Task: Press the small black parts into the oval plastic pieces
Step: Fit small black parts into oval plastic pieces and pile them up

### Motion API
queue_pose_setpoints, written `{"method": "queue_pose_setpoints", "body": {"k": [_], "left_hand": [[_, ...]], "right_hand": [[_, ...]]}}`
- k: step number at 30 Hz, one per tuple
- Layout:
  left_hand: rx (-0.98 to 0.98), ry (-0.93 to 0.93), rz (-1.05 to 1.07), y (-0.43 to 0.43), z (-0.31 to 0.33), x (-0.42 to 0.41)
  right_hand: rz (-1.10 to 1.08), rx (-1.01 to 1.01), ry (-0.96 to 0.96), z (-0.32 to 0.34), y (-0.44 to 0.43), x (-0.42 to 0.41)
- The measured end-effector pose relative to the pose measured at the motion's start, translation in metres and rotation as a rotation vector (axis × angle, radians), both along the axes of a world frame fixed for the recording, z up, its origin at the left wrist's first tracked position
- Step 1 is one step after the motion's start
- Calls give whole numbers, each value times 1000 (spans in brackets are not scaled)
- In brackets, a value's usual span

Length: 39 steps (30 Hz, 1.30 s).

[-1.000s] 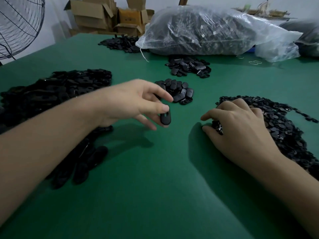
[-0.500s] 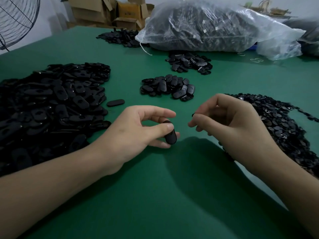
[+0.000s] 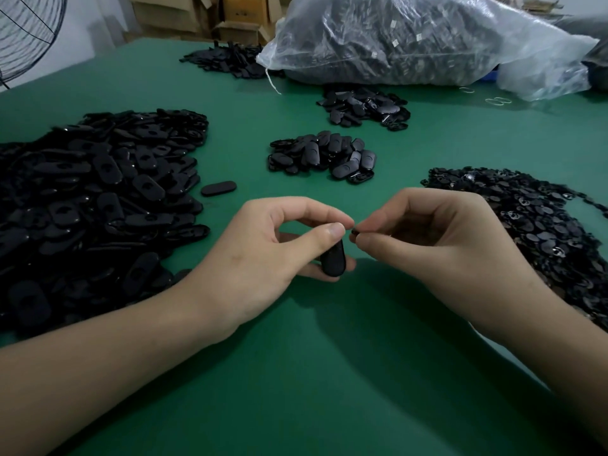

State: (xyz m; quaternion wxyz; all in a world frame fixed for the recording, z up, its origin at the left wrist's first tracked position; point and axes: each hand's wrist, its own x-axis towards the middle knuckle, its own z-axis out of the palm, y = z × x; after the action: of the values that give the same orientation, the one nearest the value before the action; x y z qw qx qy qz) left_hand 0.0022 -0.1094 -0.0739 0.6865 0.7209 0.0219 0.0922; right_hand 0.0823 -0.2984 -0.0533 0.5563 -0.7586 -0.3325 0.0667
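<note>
My left hand (image 3: pixel 269 255) pinches a black oval plastic piece (image 3: pixel 333 262) upright between thumb and fingers, just above the green table (image 3: pixel 312 373). My right hand (image 3: pixel 441 245) holds a small black part (image 3: pixel 354 231) at its fingertips, right beside the top of the oval piece, almost touching my left thumb. A big heap of oval pieces (image 3: pixel 92 199) lies to the left. A heap of small black parts (image 3: pixel 539 225) lies to the right, partly hidden behind my right hand.
A small pile of oval pieces (image 3: pixel 324 156) sits just beyond my hands, another pile (image 3: pixel 363 108) farther back, and one loose oval (image 3: pixel 218 188) by the left heap. A large clear bag of parts (image 3: pixel 411 41), cardboard boxes (image 3: pixel 210 18) and a fan (image 3: pixel 29 31) stand at the back.
Both hands came together near the table's middle. My left hand brought the oval piece back from the far pile; my right hand lifted a small part off the right heap and moved it to the oval.
</note>
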Motion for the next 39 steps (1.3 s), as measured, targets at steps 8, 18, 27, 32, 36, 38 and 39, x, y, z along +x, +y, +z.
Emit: {"method": "queue_pose_setpoints", "body": {"k": [8, 18, 27, 32, 36, 38, 39], "left_hand": [[-21, 25, -17, 1, 0, -1], [11, -24, -7, 2, -1, -1], [133, -108, -67, 1, 1, -2], [120, -113, -42, 0, 0, -2], [116, -124, -42, 0, 0, -2], [115, -125, -7, 0, 0, -1], [117, -125, 26, 2, 0, 0]], "right_hand": [[24, 18, 62, -1, 3, -1], [45, 148, 280, -4, 3, 0], [61, 82, 240, -2, 2, 0], [68, 168, 362, -4, 4, -2], [70, 202, 403, -5, 5, -3], [50, 207, 377, -4, 4, -3], [38, 207, 355, -3, 4, -3]]}}
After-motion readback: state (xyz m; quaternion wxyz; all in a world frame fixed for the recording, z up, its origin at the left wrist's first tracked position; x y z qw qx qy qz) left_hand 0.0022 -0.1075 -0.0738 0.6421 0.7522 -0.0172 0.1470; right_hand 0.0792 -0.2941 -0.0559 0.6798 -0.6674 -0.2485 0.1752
